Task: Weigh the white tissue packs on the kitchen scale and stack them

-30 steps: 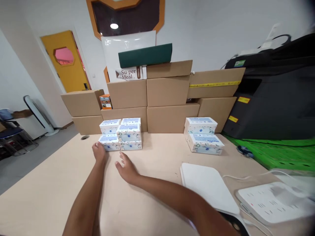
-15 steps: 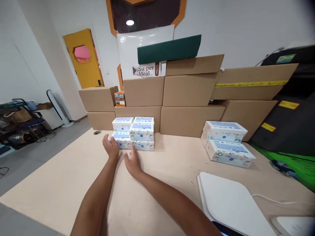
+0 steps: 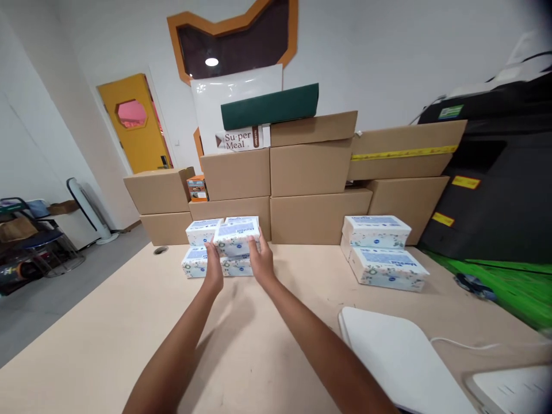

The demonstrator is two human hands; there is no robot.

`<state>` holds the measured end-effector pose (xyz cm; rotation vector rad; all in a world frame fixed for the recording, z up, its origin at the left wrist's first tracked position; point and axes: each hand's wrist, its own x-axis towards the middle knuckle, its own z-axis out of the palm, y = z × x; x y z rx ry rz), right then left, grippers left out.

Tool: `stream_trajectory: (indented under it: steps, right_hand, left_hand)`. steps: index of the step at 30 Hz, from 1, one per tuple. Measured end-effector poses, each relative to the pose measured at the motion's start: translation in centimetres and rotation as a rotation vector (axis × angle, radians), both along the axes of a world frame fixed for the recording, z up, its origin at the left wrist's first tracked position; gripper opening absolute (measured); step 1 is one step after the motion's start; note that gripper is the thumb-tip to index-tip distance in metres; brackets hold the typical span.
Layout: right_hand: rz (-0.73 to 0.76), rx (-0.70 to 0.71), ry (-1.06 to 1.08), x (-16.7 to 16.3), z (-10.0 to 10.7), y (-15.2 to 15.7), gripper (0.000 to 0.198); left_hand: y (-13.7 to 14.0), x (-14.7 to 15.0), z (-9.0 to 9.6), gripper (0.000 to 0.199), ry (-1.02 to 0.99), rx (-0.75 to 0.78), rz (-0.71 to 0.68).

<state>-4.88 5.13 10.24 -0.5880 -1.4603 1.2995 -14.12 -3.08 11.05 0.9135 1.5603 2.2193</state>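
Between my two palms is a tissue pack (image 3: 236,238), white with blue print and a floral pattern, at the upper front right of the left stack. My left hand (image 3: 214,268) presses on its left side, and my right hand (image 3: 261,259) grips its right side. Under it lies a lower tissue pack (image 3: 237,267). To the left, one tissue pack (image 3: 204,231) rests behind and above another front pack (image 3: 195,263). A second stack stands at the right, with an upper tissue pack (image 3: 376,231) and a lower one (image 3: 388,269).
Cardboard boxes (image 3: 317,217) form a wall along the back of the wooden table (image 3: 241,345). A flat white device (image 3: 401,351) lies at the front right, with a cable (image 3: 466,346) beside it. Black equipment (image 3: 478,207) stands beyond the right side.
My hands have moved from the left stack's lower front to either side of its upper right pack and closed on it. The camera view has shifted a little.
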Motion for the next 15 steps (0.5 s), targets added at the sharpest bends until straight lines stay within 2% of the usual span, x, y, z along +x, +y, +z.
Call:
stream_trajectory:
  steps: [3,5,7,8,10,11,13,15]
  right_hand:
    - [0.077,0.192,0.043,4.4,4.3,-0.6,0.093]
    - [0.124,0.357,0.015,9.5,7.0,-0.4,0.093]
    - [0.134,0.505,-0.087,15.9,8.2,-0.3,0.093]
    - [0.133,0.570,-0.158,19.4,8.1,-0.3,0.093]
    - [0.157,0.639,-0.329,26.2,6.0,-0.7,0.101]
    - [0.184,0.622,-0.425,29.3,4.3,-1.0,0.105]
    - [0.236,0.482,-0.584,34.6,0.2,-1.5,0.106]
    - [0.288,0.355,-0.671,38.2,-3.8,-1.6,0.107]
  left_hand:
    - [-2.3,3.6,3.2,0.098,0.143,0.173,-0.111]
    - [-3.9,6.6,4.9,0.100,0.232,0.248,-0.204]
    - [-5.4,9.5,5.6,0.097,0.278,0.249,-0.327]
    - [-6.1,10.9,5.3,0.094,0.286,0.228,-0.407]
    - [-6.9,13.3,3.4,0.090,0.286,0.150,-0.598]
    - [-6.9,14.3,1.9,0.088,0.279,0.089,-0.702]
    - [-6.3,16.5,-1.6,0.085,0.245,-0.053,-0.869]
    - [-5.1,18.9,-4.9,0.081,0.168,-0.173,-0.947]
